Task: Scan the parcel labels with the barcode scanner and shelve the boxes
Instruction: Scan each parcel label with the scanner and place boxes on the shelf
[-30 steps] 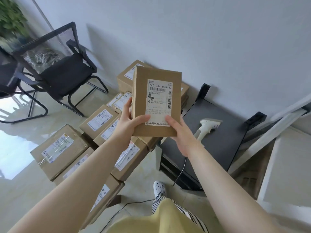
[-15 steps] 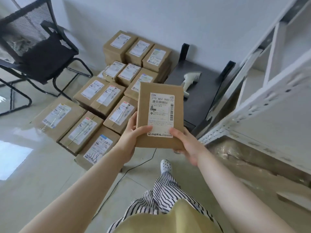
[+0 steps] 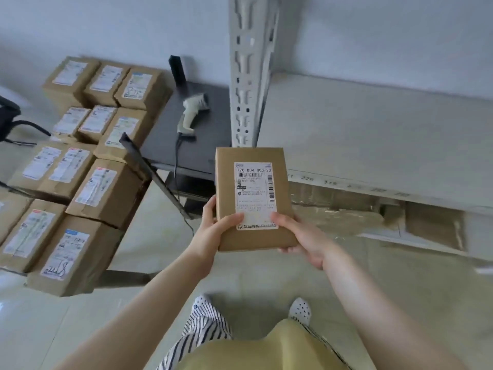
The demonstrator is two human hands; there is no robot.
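Observation:
A flat brown cardboard parcel (image 3: 250, 182) with a white barcode label facing up is held in front of me. My left hand (image 3: 213, 231) grips its lower left corner, thumb on the label. My right hand (image 3: 301, 236) grips its lower right corner, thumb on top and fingers underneath. The white barcode scanner (image 3: 190, 113) lies on a dark low table (image 3: 165, 137) to the left, its cable hanging over the edge. A white shelf board (image 3: 373, 134) of the metal rack lies just beyond the parcel to the right.
Several labelled brown boxes (image 3: 101, 190) are stacked on the floor at the left. A perforated rack upright (image 3: 248, 76) rises behind the parcel. Flattened cardboard (image 3: 416, 220) sits under the shelf. A black chair leg (image 3: 16, 124) shows at the far left.
My view has swung right, from the box pile toward the rack. Both hands carried the parcel rightward and it now sits in front of the shelf board. The scanner stayed on the table.

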